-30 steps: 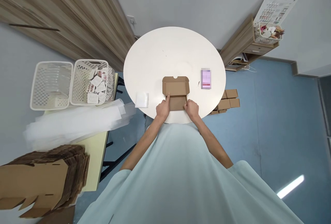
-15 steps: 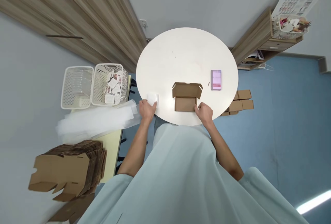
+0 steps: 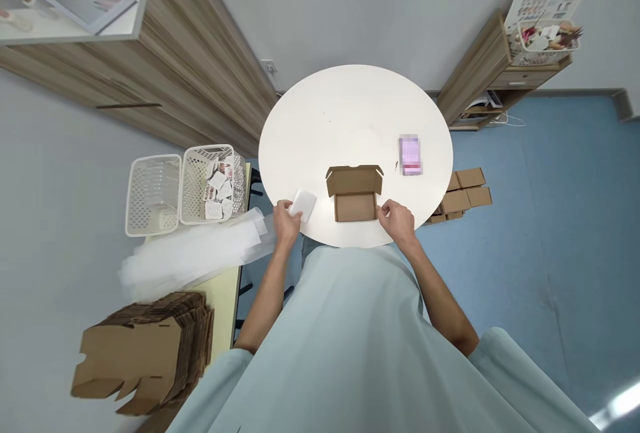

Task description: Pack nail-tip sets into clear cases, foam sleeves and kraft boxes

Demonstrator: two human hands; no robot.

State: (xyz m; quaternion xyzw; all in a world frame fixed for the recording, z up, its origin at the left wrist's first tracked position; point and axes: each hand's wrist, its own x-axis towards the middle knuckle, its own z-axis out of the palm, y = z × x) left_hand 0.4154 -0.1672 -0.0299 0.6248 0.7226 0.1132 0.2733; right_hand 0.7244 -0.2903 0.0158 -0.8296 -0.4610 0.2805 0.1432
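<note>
An open brown cardboard box (image 3: 355, 207) lies on the round white table (image 3: 320, 133), its flapped lid raised at the far side. My right hand (image 3: 399, 221) is at the box's near right corner, fingers curled and thumb against the side wall. At the table's left front edge, my left hand (image 3: 287, 223) grips a small flat white packet (image 3: 303, 204) between thumb and fingers. The packet sits tilted, left of the box and apart from it. What the packet contains cannot be made out.
A purple-pink pack (image 3: 411, 155) lies at the table's right. On the left side table are white baskets (image 3: 186, 186), one holding small packets, translucent wrapping sheets (image 3: 200, 249) and stacked flat cardboard (image 3: 135, 356). Folded boxes (image 3: 456, 201) stand low at right.
My left hand has turned the white packet, which now tilts with its far end to the right. My right hand stays by the box corner. The camera view has shifted slightly.
</note>
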